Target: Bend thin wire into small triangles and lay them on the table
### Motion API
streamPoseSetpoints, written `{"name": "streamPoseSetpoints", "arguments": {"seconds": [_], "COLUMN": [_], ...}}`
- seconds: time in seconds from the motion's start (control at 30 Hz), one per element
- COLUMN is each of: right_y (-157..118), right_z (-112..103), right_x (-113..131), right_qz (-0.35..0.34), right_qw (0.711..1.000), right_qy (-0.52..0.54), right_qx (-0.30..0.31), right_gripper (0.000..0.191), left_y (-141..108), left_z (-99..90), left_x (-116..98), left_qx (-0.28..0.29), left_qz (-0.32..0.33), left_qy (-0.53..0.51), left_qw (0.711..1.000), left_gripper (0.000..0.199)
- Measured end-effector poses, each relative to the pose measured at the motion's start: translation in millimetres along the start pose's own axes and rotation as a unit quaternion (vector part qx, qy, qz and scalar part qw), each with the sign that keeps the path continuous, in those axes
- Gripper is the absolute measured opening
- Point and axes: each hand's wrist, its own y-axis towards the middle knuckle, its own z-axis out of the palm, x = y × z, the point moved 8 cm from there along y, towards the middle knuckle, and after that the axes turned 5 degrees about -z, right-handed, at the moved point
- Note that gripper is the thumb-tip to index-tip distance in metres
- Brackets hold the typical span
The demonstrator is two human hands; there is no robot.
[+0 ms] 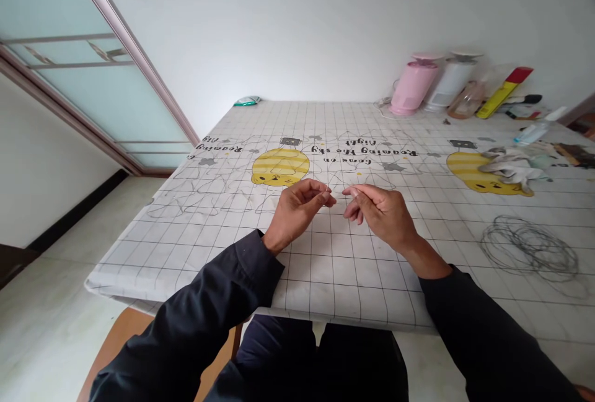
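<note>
Over the near middle of the table, my left hand point(304, 204) is closed in a pinch, thumb against forefinger. A fine pale strand point(326, 189) shows at those fingertips; its full length is too thin to follow. Just to the right, and not touching it, my right hand point(379, 210) has thumb and forefinger pressed together, with the other fingers curled. Whatever may be in that pinch is too small to make out. Loose thin grey strands point(186, 197) trail across the tablecloth beyond and left of my hands. A tangled coil of thin grey strand point(530, 248) lies to the right.
The checked tablecloth point(153, 266) reaches the wall. Along the back right stand a pink cylinder point(413, 87), a white cylinder point(450, 86), a bottle point(467, 100) and a yellow-and-red box point(504, 93). A crumpled cloth point(515, 165) lies nearer, and a green packet point(247, 101) at the back left corner.
</note>
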Motion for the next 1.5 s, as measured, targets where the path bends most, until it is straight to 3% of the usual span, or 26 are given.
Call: {"name": "streamPoseSetpoints", "arguments": {"seconds": [0.17, 0.37, 0.57, 0.73, 0.87, 1.0, 1.27, 1.5], "right_y": [-1, -4, -7, -7, -6, -4, -2, -1], "right_z": [5, 15, 20, 22, 21, 18, 9, 5], "right_x": [-1, -2, 0, -2, 1, 5, 2, 4], "right_qz": [-0.003, -0.026, -0.05, -0.036, -0.02, -0.009, 0.004, 0.005], "right_qw": [1.0, 0.998, 0.995, 0.995, 0.995, 0.995, 0.997, 0.998], "right_qy": [-0.017, -0.023, 0.014, 0.03, 0.05, 0.08, 0.08, 0.07], "right_qx": [0.01, 0.049, 0.087, 0.092, 0.081, 0.056, 0.005, -0.005], "right_gripper": [0.045, 0.041, 0.036, 0.037, 0.039, 0.039, 0.041, 0.042], "left_y": [6, 10, 10, 10, 8, 7, 6, 3], "left_z": [-3.0, -6.2, -2.1, -1.3, -0.5, 2.4, -11.5, -5.4], "left_x": [2, 4, 5, 4, 1, 0, -9, -12], "left_qx": [-0.005, -0.003, 0.038, 0.04, 0.036, 0.061, 0.008, 0.018], "left_qz": [-0.025, -0.02, -0.055, -0.038, -0.012, -0.029, 0.01, 0.031], "left_qy": [-0.037, -0.049, -0.132, -0.159, -0.128, -0.108, -0.03, 0.018], "left_qw": [0.999, 0.999, 0.989, 0.986, 0.991, 0.992, 0.999, 0.999], "left_gripper": [0.037, 0.029, 0.034, 0.032, 0.029, 0.038, 0.028, 0.033]}}
